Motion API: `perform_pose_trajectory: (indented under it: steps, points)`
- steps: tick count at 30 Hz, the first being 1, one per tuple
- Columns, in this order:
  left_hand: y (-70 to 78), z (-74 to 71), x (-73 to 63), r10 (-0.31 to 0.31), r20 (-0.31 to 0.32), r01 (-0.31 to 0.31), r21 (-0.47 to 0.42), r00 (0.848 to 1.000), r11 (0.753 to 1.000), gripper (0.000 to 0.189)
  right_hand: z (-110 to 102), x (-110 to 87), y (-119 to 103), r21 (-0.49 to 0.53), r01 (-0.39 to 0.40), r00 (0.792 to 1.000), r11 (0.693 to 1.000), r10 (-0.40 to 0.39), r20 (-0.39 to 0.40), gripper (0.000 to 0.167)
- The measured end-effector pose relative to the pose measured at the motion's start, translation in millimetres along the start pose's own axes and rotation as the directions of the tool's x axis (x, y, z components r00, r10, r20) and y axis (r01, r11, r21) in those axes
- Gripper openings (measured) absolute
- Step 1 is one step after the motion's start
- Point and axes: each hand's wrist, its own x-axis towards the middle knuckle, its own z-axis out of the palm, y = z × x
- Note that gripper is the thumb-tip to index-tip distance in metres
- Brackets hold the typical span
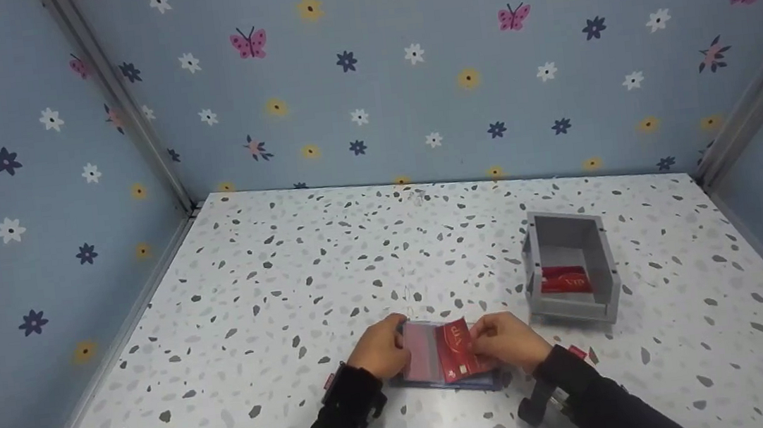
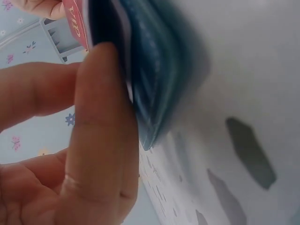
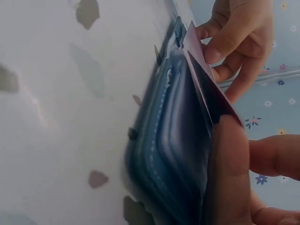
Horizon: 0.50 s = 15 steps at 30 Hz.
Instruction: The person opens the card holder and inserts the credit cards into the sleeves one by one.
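A blue card holder [image 1: 442, 383] with stitched edges and clear sleeves lies opened on the table. My left hand [image 1: 383, 350] grips its left side; in the right wrist view the thumb lies on a pinkish sleeve page [image 3: 194, 44]. Over the holder's right half, a red VIP card [image 1: 454, 349] stands tilted, and my right hand [image 1: 508, 344] pinches its right edge between thumb and finger. In the right wrist view the card's lower edge is close to the clear sleeves, but I cannot tell whether it is inside one.
To the right stands a grey open-topped box [image 1: 569, 244] with another red VIP card [image 1: 566, 281] in it. The speckled white table [image 1: 274, 275] is bounded by flower-patterned blue walls [image 1: 409, 69] at the back and both sides.
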Motion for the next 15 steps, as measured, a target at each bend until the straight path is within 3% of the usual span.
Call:
perform_pose_trajectory:
  steps: [15]
  points:
    - [-0.7, -0.5, 0.2, -0.014, 0.013, 0.014, -0.028, 1.000, 0.999, 0.055, 14.2, 10.6, -5.2, -0.021, -0.034, 0.999, 0.999, 0.034, -0.016, 0.013]
